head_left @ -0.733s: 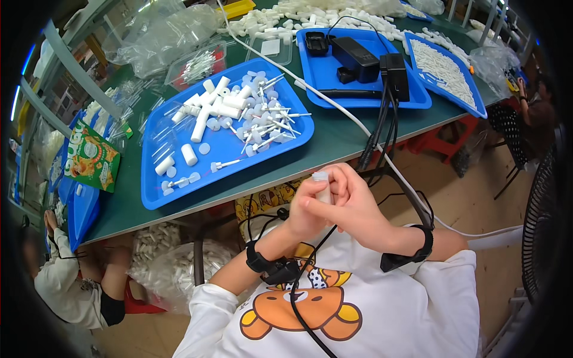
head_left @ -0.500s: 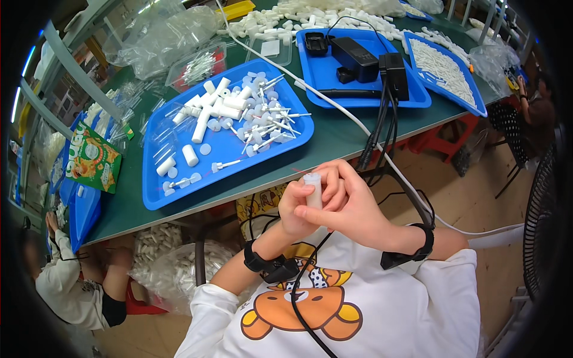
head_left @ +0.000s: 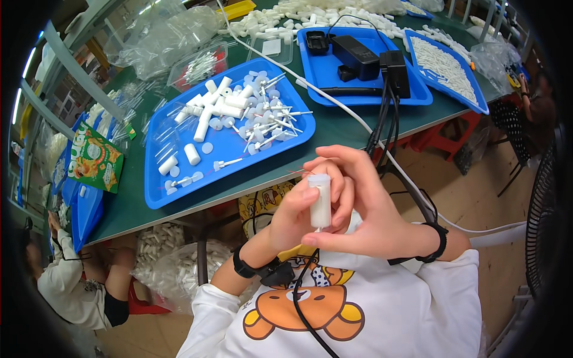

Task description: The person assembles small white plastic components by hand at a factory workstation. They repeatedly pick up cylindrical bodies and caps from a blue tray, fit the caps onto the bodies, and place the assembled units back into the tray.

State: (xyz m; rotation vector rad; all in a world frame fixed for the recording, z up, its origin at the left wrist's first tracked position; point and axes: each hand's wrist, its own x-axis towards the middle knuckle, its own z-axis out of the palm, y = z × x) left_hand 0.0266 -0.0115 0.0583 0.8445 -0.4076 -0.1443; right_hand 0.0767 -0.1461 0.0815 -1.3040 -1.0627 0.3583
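Note:
In front of my chest I hold a white cylinder (head_left: 321, 206) upright, with a translucent cap-like top and a thin stem below. My left hand (head_left: 292, 215) is closed round it, thumb on the near side and fingers curled behind. My right hand (head_left: 379, 209) curves round the right side, thumb stretched under the cylinder by the stem, fingers spread above; whether its fingertips touch the cylinder is hidden. A thin red strand sticks out near the top. Beyond lies a blue tray (head_left: 224, 182) with white cylinders (head_left: 192, 154), translucent discs (head_left: 207, 148) and several thin-stemmed pieces (head_left: 276, 126).
A second blue tray (head_left: 421, 100) bears black adapters (head_left: 355, 58) and cables. At right, another tray (head_left: 481, 102) holds small white rods. White cylinders are heaped (head_left: 310, 18) at the back. A white cable (head_left: 340, 107) crosses the green table; a green packet (head_left: 95, 158) stands left. Co-workers sit either side.
My right hand has spread wider, its thumb lowered and its index finger raised. More of the white cylinder shows, with the stem below it visible. My left hand has shifted slightly left.

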